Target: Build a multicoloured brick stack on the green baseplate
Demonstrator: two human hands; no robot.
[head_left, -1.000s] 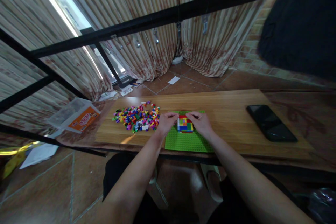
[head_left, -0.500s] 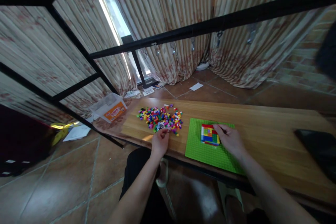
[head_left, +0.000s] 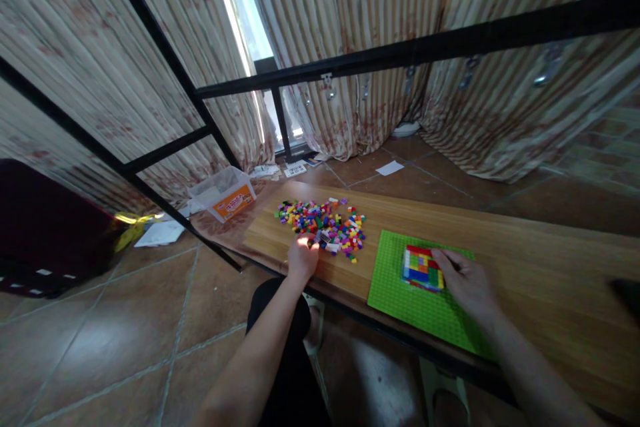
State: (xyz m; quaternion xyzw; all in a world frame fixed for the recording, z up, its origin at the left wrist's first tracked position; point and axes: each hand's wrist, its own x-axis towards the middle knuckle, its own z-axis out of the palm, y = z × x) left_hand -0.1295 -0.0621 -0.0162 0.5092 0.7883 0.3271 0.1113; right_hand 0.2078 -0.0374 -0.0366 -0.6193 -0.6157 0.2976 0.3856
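On a green studded baseplate (head_left: pixel 395 287) sits a low, square build of toy bricks (head_left: pixel 423 269) in red, white, blue, yellow and green. My right hand (head_left: pixel 467 280) rests at its right side, with thumb and fingers closed on the far right corner. A loose pile of small coloured toy bricks (head_left: pixel 320 217) lies to the left of the plate. At the near edge of that pile is my left hand (head_left: pixel 302 259), fingers drawn together in a bright patch of sunlight. Whatever its fingertips hold is too small and glared to make out.
The wooden bench top (head_left: pixel 540 280) carries everything. A clear plastic box (head_left: pixel 225 197) with an orange label stands at its left end. A black frame bar (head_left: pixel 350 67) crosses beyond the bench, before curtains (head_left: pixel 345 7). A dark object (head_left: pixel 627 297) lies at the right.
The view has turned left, so everything sits farther right in the picture. My left hand has moved left along the pile's near edge, into the sunlight. My right hand stays at the build's corner.
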